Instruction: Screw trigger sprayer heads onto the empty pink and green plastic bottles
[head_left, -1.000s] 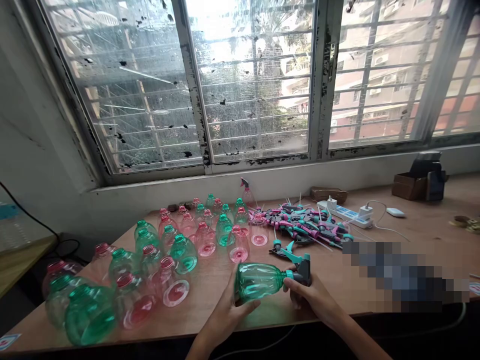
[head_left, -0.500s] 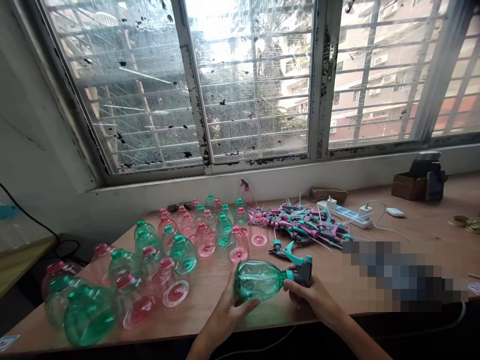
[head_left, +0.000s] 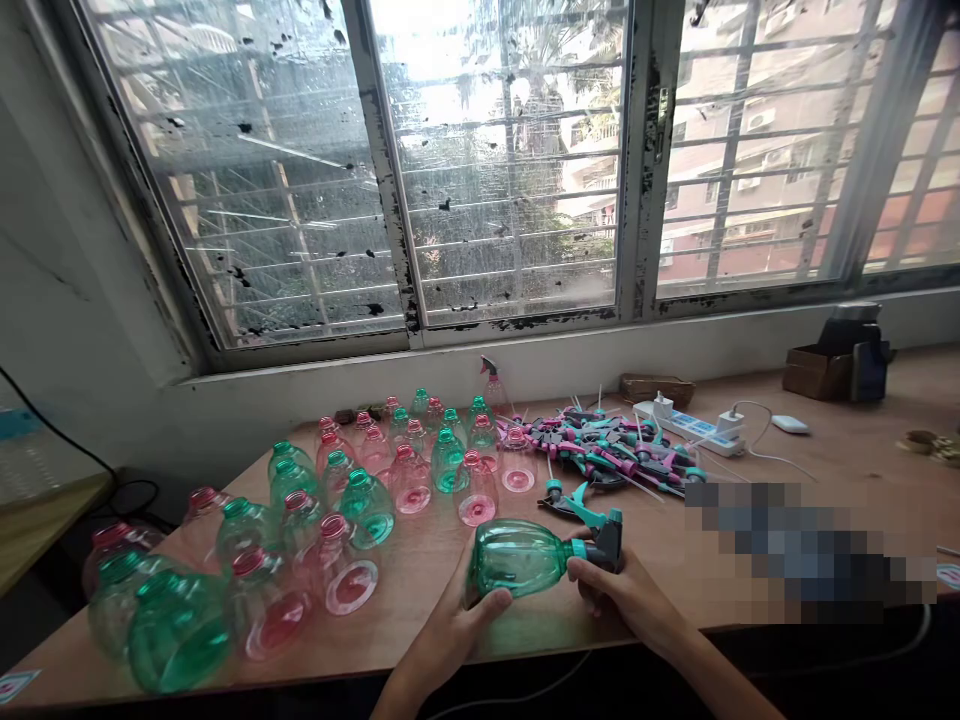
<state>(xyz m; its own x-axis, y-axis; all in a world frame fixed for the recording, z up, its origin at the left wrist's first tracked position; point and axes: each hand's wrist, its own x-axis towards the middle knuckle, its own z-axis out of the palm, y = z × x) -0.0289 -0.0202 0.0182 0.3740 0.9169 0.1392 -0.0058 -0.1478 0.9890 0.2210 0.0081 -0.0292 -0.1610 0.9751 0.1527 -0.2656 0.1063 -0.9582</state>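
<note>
A clear green spray bottle (head_left: 517, 562) lies sideways just above the table's front edge, its neck pointing right. My left hand (head_left: 469, 610) is closed around its base, with the thumb along the lower side. On the neck sits a black and teal trigger sprayer (head_left: 604, 541), tilted with the bottle. My right hand (head_left: 619, 590) is closed at the teal collar, thumb and fingers pinching there; some of its fingers are hidden behind. Just beyond them, a loose trigger sprayer (head_left: 571, 503) rests on the table.
Several open green and pink bottles (head_left: 371, 505) stand across the left of the table (head_left: 420, 630). A heap of pink and teal trigger sprayers (head_left: 607, 445) lies behind my hands. Further right are a power strip (head_left: 694, 428), a cardboard box (head_left: 817, 372) and a blurred-out patch.
The bottle has turned slightly about its long axis, and my left thumb has shifted a little left. My right hand has barely moved at the collar.
</note>
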